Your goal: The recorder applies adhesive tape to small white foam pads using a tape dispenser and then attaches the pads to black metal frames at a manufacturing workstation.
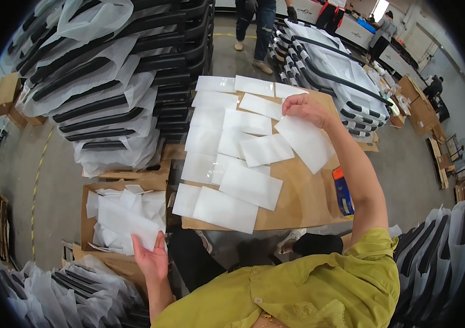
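On the cardboard-topped table (303,210) lie several white foam sheets (251,188), flat and overlapping in rough rows. My right hand (311,111) pinches the corner of another white foam sheet (306,143) at the table's far right; that sheet slants toward me. Lower left, my left hand (153,259) is palm up at the near edge of an open carton (86,218). Its thumb and fingers are around the end of a white foam sheet (126,220), which lies over a heap of similar sheets inside the carton.
A blue and orange package (343,191) sits by the table's right edge. Tall stacks of black-edged frames in white wrap (117,93) stand left, with more frames (341,71) at far right and wrapped pieces (74,295) near left. A co-worker's legs (257,33) show beyond.
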`<state>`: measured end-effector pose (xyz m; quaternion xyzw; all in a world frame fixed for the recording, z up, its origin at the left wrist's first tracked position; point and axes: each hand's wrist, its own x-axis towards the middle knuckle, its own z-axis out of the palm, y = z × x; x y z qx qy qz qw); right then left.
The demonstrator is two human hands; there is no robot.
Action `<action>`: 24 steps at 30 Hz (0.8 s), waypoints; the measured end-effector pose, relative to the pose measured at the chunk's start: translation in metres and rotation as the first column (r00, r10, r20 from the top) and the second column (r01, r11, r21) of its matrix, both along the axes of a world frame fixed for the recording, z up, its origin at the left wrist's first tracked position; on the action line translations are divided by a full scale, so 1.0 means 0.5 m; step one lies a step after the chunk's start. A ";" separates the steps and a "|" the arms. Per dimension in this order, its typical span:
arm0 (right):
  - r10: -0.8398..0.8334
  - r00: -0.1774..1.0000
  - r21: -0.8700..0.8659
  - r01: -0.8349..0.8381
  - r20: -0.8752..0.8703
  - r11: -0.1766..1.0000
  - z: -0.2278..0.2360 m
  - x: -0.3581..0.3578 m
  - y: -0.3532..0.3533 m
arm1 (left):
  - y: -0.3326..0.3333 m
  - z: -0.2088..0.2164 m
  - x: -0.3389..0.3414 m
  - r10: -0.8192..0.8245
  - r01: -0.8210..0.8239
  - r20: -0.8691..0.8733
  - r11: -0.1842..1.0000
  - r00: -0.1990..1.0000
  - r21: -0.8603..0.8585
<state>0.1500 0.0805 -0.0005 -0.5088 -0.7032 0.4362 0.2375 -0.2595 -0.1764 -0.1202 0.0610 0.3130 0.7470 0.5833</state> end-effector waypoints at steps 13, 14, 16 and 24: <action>0.482 0.740 -0.075 -0.511 0.469 0.857 -0.077 -0.127 0.216 | 0.008 -0.045 -0.027 0.119 -0.126 -0.053 0.979 0.991 -0.160; 0.525 0.672 -0.091 -0.568 0.522 0.818 -0.087 -0.135 0.224 | 0.009 -0.046 -0.028 0.114 -0.125 -0.076 0.977 0.991 -0.170; 0.561 0.603 -0.113 -0.618 0.568 0.778 -0.104 -0.142 0.229 | 0.010 -0.047 -0.028 0.110 -0.122 -0.071 0.976 0.991 -0.180; -0.025 0.528 0.257 -0.371 0.849 0.892 -0.141 -0.134 0.166 | -0.003 -0.032 -0.026 0.093 -0.099 -0.053 0.988 0.994 -0.121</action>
